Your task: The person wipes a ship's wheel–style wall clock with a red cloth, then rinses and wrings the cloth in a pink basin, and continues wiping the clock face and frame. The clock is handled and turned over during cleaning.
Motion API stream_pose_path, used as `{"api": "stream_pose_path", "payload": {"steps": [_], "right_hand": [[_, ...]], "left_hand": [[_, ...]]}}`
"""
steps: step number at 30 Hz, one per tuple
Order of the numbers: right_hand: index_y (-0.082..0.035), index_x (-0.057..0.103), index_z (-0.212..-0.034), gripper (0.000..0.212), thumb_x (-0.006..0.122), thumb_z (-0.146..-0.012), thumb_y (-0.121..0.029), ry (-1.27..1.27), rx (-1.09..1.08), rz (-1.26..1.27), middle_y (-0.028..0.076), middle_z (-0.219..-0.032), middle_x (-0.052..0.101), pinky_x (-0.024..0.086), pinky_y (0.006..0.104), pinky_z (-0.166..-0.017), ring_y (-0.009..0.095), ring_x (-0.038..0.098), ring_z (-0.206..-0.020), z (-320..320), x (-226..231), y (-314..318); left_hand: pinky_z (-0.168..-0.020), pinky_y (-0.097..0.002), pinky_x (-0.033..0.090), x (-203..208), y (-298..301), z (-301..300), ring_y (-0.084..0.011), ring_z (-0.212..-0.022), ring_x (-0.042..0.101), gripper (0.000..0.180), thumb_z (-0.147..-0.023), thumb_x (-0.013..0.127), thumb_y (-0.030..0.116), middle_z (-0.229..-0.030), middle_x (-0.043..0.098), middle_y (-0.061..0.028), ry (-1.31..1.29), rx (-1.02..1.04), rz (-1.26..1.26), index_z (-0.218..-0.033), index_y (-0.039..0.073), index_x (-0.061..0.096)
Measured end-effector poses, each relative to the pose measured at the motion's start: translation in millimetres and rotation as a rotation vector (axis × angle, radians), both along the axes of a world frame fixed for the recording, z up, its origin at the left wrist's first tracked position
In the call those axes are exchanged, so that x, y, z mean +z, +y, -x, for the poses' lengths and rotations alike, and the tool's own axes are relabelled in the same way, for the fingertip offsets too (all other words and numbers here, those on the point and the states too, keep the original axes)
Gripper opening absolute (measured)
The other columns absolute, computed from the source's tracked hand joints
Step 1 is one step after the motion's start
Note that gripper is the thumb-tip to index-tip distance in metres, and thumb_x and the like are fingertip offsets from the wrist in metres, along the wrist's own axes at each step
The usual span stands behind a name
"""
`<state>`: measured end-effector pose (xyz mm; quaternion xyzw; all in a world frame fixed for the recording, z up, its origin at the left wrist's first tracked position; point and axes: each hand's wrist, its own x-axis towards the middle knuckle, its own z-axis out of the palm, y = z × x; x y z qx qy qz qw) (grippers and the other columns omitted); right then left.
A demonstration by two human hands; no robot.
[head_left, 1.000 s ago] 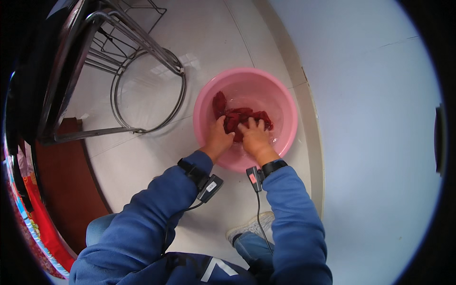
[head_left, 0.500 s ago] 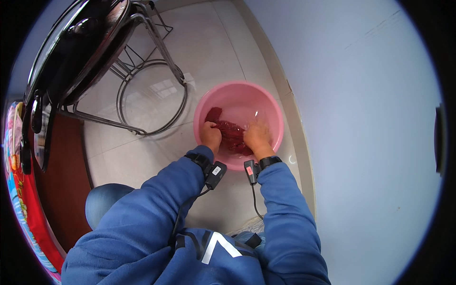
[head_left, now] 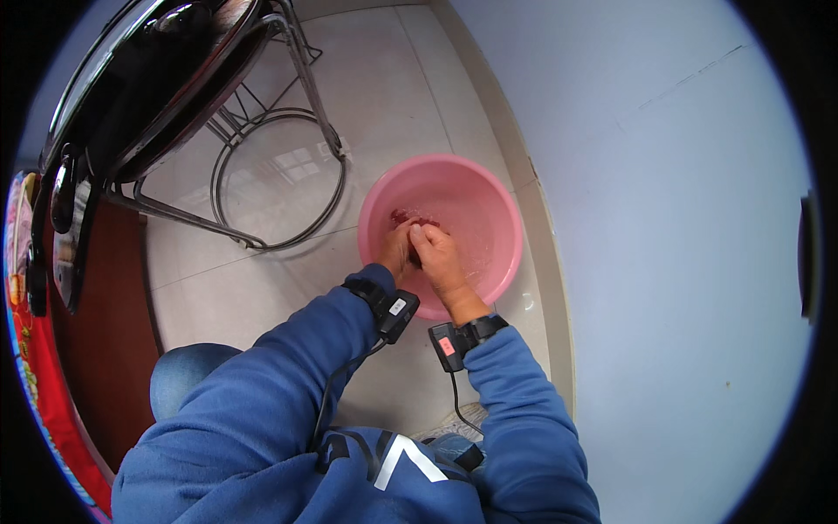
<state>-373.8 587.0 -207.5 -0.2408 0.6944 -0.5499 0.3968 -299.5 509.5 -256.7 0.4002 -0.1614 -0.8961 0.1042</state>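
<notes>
A round pink basin (head_left: 497, 288) with water in it sits on the tiled floor. Inside it, toward the left, my left hand (head_left: 395, 251) and my right hand (head_left: 440, 258) are pressed close together around a wet dark red cloth (head_left: 426, 222). Both hands are closed on the cloth. Most of it is hidden under my fingers, with only red bits showing above and between them. Each wrist wears a black strap with a small box and a cable.
At the left stands a metal-framed stool (head_left: 278, 240) with a ring base, beneath a dark glossy object. A pale blue wall (head_left: 663, 262) runs close along the right. Bright patterned fabric (head_left: 44, 384) hangs beside a brown panel (head_left: 105, 323) at the far left.
My right hand has moved left to meet my left hand. The cloth, spread between the hands before, is now bunched up in them.
</notes>
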Motion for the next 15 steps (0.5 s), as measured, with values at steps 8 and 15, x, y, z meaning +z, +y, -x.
{"api": "stream_pose_path", "payload": {"steps": [8, 15], "right_hand": [[-0.002, 0.067, -0.096, 0.036, 0.061, -0.096, -0.038, 0.654, -0.252, -0.331, 0.025, -0.089, 0.068, 0.05, 0.0475, -0.075, 0.044, 0.065, -0.086, 48.5, -43.1, 13.3], [0.001, 0.07, -0.082, 0.039, 0.069, -0.091, -0.037, 0.57, -0.353, -0.316, 0.019, -0.074, 0.068, 0.05, 0.0406, -0.066, 0.029, 0.064, -0.066, 90.5, -23.0, 44.0]], "left_hand": [[-0.069, -0.0261, 0.053, 18.1, 15.2, 11.1, -0.0136, -0.081, 0.065, 0.028, -0.103, 0.046, 0.013, -0.099, 0.07, -0.0072, -0.194, -0.078, 0.208, -0.118, 0.002, 0.066], [-0.062, -0.0254, 0.05, 5.6, -18.6, 13.8, -0.0101, -0.073, 0.063, 0.018, -0.096, 0.064, 0.016, -0.085, 0.069, -0.0024, -0.182, 0.044, 0.862, -0.103, 0.0, 0.071]]}}
